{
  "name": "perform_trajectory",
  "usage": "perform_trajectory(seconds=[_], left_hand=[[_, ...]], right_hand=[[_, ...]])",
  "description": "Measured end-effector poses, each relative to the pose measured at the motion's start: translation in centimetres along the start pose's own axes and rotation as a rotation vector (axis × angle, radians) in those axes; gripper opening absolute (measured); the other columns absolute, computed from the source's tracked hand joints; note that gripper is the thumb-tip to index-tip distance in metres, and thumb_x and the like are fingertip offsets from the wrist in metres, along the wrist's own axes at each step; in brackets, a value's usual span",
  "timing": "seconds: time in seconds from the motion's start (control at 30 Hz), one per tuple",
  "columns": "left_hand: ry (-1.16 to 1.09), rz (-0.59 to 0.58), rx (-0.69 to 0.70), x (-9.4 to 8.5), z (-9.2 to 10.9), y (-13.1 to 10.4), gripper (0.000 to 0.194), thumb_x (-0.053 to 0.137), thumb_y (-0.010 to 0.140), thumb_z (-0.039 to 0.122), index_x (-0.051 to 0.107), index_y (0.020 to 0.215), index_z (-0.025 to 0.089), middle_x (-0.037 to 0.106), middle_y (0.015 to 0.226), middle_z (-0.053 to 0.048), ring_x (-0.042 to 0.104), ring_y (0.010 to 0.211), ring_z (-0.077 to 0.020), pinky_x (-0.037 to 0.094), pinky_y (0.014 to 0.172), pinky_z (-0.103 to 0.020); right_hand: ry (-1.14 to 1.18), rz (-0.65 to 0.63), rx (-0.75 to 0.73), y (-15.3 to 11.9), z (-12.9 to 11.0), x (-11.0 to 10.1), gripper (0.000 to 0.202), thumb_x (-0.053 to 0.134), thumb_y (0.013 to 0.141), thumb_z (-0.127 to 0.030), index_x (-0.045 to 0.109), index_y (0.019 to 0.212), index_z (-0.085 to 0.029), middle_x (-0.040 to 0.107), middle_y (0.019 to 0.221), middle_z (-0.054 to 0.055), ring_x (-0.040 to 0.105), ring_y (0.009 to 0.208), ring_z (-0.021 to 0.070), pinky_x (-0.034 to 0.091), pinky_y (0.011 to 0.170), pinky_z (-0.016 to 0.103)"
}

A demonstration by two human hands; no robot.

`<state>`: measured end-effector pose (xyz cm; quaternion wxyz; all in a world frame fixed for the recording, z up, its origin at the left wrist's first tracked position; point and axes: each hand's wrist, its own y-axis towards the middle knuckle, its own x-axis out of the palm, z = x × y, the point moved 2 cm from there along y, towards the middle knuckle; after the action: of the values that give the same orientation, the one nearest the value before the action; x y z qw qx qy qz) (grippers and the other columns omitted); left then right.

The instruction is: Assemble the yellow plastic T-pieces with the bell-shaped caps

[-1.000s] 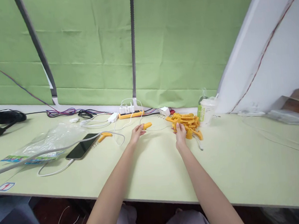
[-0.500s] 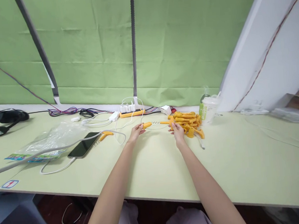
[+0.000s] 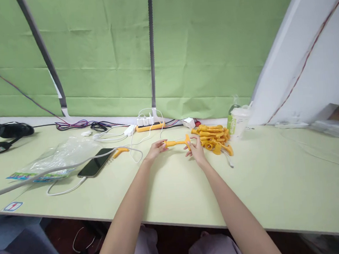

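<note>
A yellow corkscrew [image 3: 176, 143] spans the gap between my hands, its parts in line and no bare metal spiral showing. My left hand [image 3: 156, 149] pinches the left end. My right hand [image 3: 196, 148] has its fingers around the crosswise handle at the right end. Just right of my right hand lies a heap of yellow corkscrew parts [image 3: 212, 134]. Another yellow corkscrew [image 3: 120, 151], with its metal spiral bare, rests beside the phone [image 3: 96, 163] on the left.
A clear plastic bag [image 3: 60, 157] and white cable lie left on the table [image 3: 181, 196]. A yellow power strip [image 3: 150, 127] with white plugs sits at the back. Behind the heap stands a white cup [image 3: 241, 123]. Black headphones [image 3: 8, 133] lie far left.
My hands have come closer together. The metal spiral that showed between the two yellow parts is now covered, and the parts meet. The heap looks unchanged.
</note>
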<state>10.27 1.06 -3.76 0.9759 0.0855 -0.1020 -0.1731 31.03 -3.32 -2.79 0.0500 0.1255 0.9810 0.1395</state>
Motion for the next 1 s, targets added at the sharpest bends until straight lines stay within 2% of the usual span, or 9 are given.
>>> perform_trajectory(seconds=[0.13,0.33,0.47,0.53,0.6,0.73,0.8,0.9,1.0], left_hand=[[0.021,-0.014,0.016,0.0,0.4,-0.2,0.056,0.073,0.066,0.045,0.062,0.111,0.012,0.065,0.107,-0.012,0.065,0.081,-0.0172,0.044,0.094,-0.043],[0.011,-0.017,0.078,0.2,0.9,-0.2,0.056,0.075,0.064,0.040,0.062,0.111,0.014,0.064,0.106,-0.011,0.064,0.088,-0.0210,0.044,0.095,-0.044],[0.014,-0.018,0.125,-0.1,0.9,0.0,0.053,0.074,0.065,0.038,0.062,0.111,0.015,0.063,0.110,-0.011,0.061,0.097,-0.0225,0.043,0.096,-0.043],[0.032,-0.010,0.141,-0.3,0.9,0.1,0.052,0.074,0.065,0.037,0.062,0.111,0.016,0.063,0.112,-0.011,0.060,0.099,-0.0228,0.043,0.096,-0.042],[0.051,-0.001,0.148,-0.4,0.9,0.1,0.051,0.074,0.065,0.035,0.062,0.111,0.017,0.062,0.114,-0.011,0.060,0.099,-0.0230,0.042,0.095,-0.042],[0.088,-0.045,0.152,-0.1,1.2,-0.2,0.050,0.073,0.065,0.036,0.062,0.109,0.015,0.063,0.111,-0.012,0.060,0.099,-0.0243,0.042,0.094,-0.042],[0.101,-0.080,0.150,0.2,1.3,-0.4,0.048,0.073,0.065,0.036,0.063,0.107,0.015,0.064,0.108,-0.012,0.060,0.098,-0.0243,0.043,0.093,-0.041],[0.112,-0.117,0.141,0.6,1.4,-0.6,0.047,0.073,0.065,0.038,0.063,0.105,0.015,0.065,0.104,-0.011,0.060,0.096,-0.0233,0.044,0.091,-0.039],[0.106,-0.125,0.135,0.8,1.5,-0.7,0.046,0.073,0.065,0.039,0.063,0.104,0.016,0.065,0.102,-0.011,0.060,0.095,-0.0227,0.044,0.090,-0.038]], right_hand=[[-0.014,-0.053,-0.006,-0.3,-0.6,-0.2,0.053,0.056,0.067,-0.064,0.039,0.099,-0.025,0.066,0.062,-0.005,0.055,0.036,0.0098,0.033,0.035,0.016],[-0.009,-0.032,-0.004,-0.4,-1.1,-0.2,0.051,0.054,0.069,-0.063,0.047,0.099,-0.023,0.060,0.051,-0.006,0.047,0.030,0.0087,0.031,0.033,0.017],[0.046,-0.130,0.052,-0.3,-1.7,-0.5,0.043,0.052,0.074,-0.056,0.057,0.097,-0.020,0.071,0.076,0.005,0.062,0.054,0.0128,0.037,0.039,0.017],[0.050,-0.183,0.057,-0.2,-1.8,-0.8,0.044,0.059,0.071,-0.050,0.059,0.104,-0.021,0.071,0.088,0.007,0.064,0.065,0.0148,0.040,0.042,0.018],[0.017,-0.196,0.038,0.0,-1.6,-1.0,0.048,0.066,0.065,-0.045,0.061,0.107,-0.022,0.071,0.087,0.005,0.062,0.064,0.0145,0.040,0.043,0.019],[-0.155,-0.029,-0.052,0.5,-0.9,-1.6,0.038,0.067,0.063,-0.053,0.067,0.071,-0.016,0.061,0.060,0.000,0.052,0.055,0.0117,0.040,0.041,0.020],[-0.170,0.009,-0.051,0.7,-0.6,-1.7,0.042,0.064,0.064,-0.058,0.063,0.062,-0.016,0.059,0.063,0.001,0.053,0.056,0.0121,0.042,0.041,0.021],[-0.068,-0.042,0.013,0.6,-0.4,-1.6,0.047,0.064,0.062,-0.059,0.064,0.084,-0.018,0.061,0.069,0.000,0.056,0.054,0.0124,0.044,0.039,0.022],[-0.016,-0.050,0.005,0.3,-0.6,-1.4,0.053,0.064,0.064,-0.056,0.056,0.103,-0.022,0.056,0.059,-0.006,0.054,0.044,0.0111,0.044,0.038,0.022]])
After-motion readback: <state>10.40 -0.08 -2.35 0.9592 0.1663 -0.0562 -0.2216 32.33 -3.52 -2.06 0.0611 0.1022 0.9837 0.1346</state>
